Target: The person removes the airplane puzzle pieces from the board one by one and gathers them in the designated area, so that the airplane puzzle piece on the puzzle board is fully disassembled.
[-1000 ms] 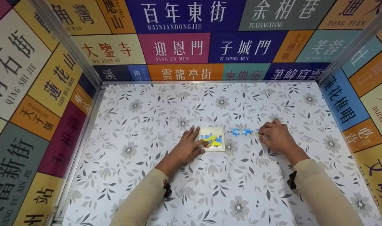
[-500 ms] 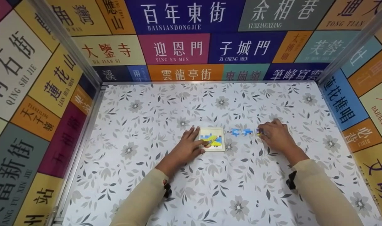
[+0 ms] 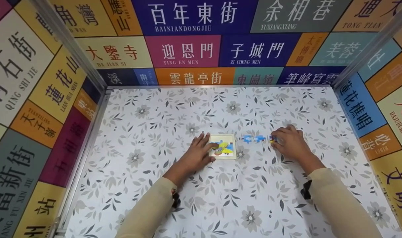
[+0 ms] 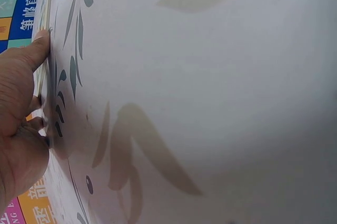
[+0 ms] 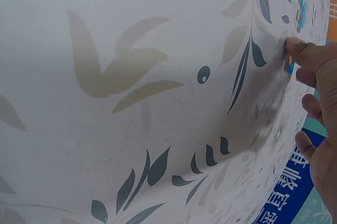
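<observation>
A small pale jigsaw tray (image 3: 234, 147) lies mid-table in the head view, with a yellow and blue picture inside it. My left hand (image 3: 197, 152) rests at its left edge, fingers spread, one digit lying over the picture. To the right, my right hand (image 3: 289, 142) pinches a small puzzle piece (image 3: 272, 139) coloured blue, yellow and dark, low at the table; its fingers cover much of it. That piece (image 5: 289, 63) shows under a fingertip in the right wrist view. Between tray and right hand lie two blue puzzle pieces (image 3: 247, 139).
White floral paper covers the table (image 3: 187, 205). Upright panels with colourful printed signs (image 3: 184, 51) enclose it at the back and both sides, with metal rails along the corners. Both forearms wear beige sleeves (image 3: 144, 211) with dark straps at the wrists.
The piece at my right fingertips has turned: earlier its yellow part showed, now blue and dark parts do. My left digit over the picture has shifted slightly; the tray stays put.
</observation>
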### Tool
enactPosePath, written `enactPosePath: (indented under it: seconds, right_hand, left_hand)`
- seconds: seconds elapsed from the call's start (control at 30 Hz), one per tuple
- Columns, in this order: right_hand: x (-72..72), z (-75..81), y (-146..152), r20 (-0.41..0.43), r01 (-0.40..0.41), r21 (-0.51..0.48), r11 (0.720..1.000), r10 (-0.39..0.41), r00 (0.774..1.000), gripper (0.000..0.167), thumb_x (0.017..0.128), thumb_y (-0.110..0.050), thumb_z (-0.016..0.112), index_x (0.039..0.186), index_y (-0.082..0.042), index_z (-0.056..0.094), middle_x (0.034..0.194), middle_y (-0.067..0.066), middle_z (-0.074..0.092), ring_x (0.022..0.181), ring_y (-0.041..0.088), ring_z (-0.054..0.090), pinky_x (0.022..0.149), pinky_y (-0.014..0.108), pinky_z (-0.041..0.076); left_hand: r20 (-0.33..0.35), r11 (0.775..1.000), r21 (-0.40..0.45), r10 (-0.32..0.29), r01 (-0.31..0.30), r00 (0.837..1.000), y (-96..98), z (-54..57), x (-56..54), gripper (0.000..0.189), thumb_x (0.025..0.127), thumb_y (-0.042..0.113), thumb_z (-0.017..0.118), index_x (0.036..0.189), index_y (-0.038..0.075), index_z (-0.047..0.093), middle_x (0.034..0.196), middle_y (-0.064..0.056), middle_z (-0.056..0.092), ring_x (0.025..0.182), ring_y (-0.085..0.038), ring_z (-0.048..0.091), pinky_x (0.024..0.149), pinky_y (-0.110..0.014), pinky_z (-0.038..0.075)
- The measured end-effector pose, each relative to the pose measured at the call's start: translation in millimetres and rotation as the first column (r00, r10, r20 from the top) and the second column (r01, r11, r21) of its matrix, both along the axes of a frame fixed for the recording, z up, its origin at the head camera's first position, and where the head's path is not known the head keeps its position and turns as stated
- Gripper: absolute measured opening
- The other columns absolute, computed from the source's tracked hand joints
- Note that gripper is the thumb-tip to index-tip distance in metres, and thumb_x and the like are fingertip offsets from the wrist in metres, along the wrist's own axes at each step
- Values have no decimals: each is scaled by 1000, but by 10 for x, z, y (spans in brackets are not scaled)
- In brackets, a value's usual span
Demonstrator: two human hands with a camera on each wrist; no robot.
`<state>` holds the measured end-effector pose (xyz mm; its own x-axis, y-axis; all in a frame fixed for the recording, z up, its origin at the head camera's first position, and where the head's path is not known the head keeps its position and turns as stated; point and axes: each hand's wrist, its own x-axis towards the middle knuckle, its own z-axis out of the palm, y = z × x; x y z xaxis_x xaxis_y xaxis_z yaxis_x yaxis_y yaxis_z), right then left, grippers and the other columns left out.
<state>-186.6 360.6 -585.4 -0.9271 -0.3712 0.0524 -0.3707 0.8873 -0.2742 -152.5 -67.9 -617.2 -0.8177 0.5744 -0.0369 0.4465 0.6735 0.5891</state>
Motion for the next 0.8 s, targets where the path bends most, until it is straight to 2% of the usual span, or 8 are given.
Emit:
enactPosePath:
  seconds: [0.27, 0.5, 0.7, 0.8]
  right_hand:
    - [0, 26, -181, -44, -21, -14, 1000, 20, 999, 38, 100, -24, 84, 133, -8, 76, 132, 16, 73, 116, 42, 57, 99, 76, 44]
    - [5, 59, -411, -54, -60, -31, 998, 58, 997, 38, 100, -25, 84, 133, -7, 77, 132, 16, 74, 118, 44, 60, 99, 75, 44]
    - [-15, 100, -583, -38, -84, -64, 994, 82, 996, 41, 98, -26, 86, 134, -7, 77, 133, 15, 74, 121, 42, 61, 100, 74, 44]
    - [-18, 113, -659, -35, -88, -66, 994, 86, 996, 43, 98, -27, 86, 136, -8, 76, 134, 15, 74, 124, 41, 61, 102, 74, 44]
  left_hand:
    - [22, 999, -22, 29, -28, 999, -5, -3, -19, 76, 111, 43, 65, 172, 7, 37, 184, -18, 23, 174, -41, 15, 141, -59, 16]
    - [56, 997, -67, 30, -26, 998, 0, 23, -37, 78, 110, 46, 67, 173, 11, 37, 185, -13, 24, 174, -37, 15, 141, -55, 18]
    - [49, 994, -104, 48, -43, 998, -5, 40, -76, 78, 108, 49, 68, 172, 14, 40, 185, -9, 26, 174, -35, 18, 140, -55, 21]
    - [47, 994, -97, 59, -54, 997, 2, 68, -92, 78, 107, 48, 70, 171, 15, 42, 184, -9, 28, 173, -35, 20, 139, -56, 23]
